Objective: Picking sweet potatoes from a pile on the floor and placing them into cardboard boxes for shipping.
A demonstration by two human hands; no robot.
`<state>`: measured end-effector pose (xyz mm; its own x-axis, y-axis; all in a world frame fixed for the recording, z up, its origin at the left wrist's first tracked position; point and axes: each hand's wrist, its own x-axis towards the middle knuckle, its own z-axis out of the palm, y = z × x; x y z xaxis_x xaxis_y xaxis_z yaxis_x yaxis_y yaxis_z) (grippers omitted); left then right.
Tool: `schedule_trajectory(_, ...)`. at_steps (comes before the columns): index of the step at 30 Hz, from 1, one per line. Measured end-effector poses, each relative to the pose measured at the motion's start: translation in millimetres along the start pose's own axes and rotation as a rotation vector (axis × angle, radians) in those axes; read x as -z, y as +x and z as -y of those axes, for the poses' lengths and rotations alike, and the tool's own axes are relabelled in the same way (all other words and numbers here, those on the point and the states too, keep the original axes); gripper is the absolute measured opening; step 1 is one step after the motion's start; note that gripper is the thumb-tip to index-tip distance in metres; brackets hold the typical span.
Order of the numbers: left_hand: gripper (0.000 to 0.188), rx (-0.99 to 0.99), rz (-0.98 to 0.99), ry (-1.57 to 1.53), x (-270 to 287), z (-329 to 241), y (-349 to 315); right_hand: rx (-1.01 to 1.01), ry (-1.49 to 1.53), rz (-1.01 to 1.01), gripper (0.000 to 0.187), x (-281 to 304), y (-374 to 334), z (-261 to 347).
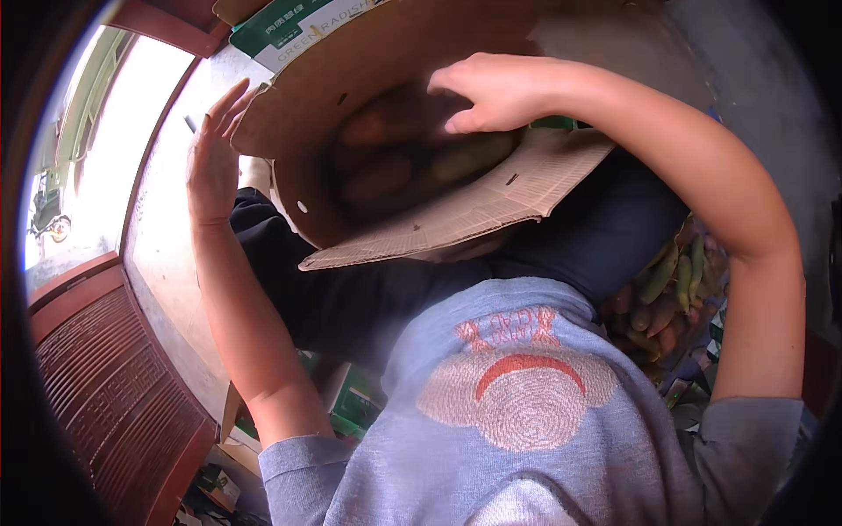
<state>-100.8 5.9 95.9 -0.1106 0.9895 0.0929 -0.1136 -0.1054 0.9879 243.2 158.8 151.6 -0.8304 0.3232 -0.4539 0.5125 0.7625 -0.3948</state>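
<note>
A large cardboard box (465, 213) stands tilted before me, its flaps spread and its mouth toward me. Inside, in deep shadow, lie several long, thick vegetables (377, 180), some reddish-brown and one greenish; their exact kind is hard to make out. My right hand (495, 92) reaches over the opening from the right, thumb and fingers apart, with nothing visible between them. At the box's left side, my left hand (215, 162) is raised with its fingers stretched out, close to the edge of the side flap. Whether it touches the cardboard cannot be told.
On the floor to my right lies a heap of green and reddish long vegetables (671, 289). A green carton (355, 399) is partly hidden at my lower left. Beyond my left arm are a reddish-brown slatted door panel (123, 394) and a bright doorway (96, 158).
</note>
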Motion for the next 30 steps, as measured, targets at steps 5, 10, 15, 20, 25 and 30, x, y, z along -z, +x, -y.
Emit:
schedule_trajectory(5, 0.061, -0.009, 0.005, 0.195, -14, -15, -7, 0.02, -0.407, -0.056, 0.075, -68, 85, -3)
schedule_trajectory(10, 0.059, 0.045, 0.006, 0.168, -16, -16, -9, -0.047, -0.347, -0.36, 0.08, -111, 93, 5)
schedule_trajectory(15, 0.054, -0.046, 0.045, 0.222, -17, -21, -3, 0.052, -0.446, -0.365, 0.079, -112, 86, 1)
schedule_trajectory(20, 0.053, -0.042, 0.026, 0.274, -17, -21, -4, 0.001, -0.345, -0.348, 0.073, -115, 102, -12)
schedule_trajectory(25, 0.063, -0.104, -0.043, 0.257, -12, -11, -2, -0.019, -0.432, -0.207, 0.074, -95, 101, 5)
schedule_trajectory(30, 0.07, -0.003, -0.11, 0.029, 8, 1, -1, 0.161, -0.625, -0.305, 0.066, -34, 61, 22)
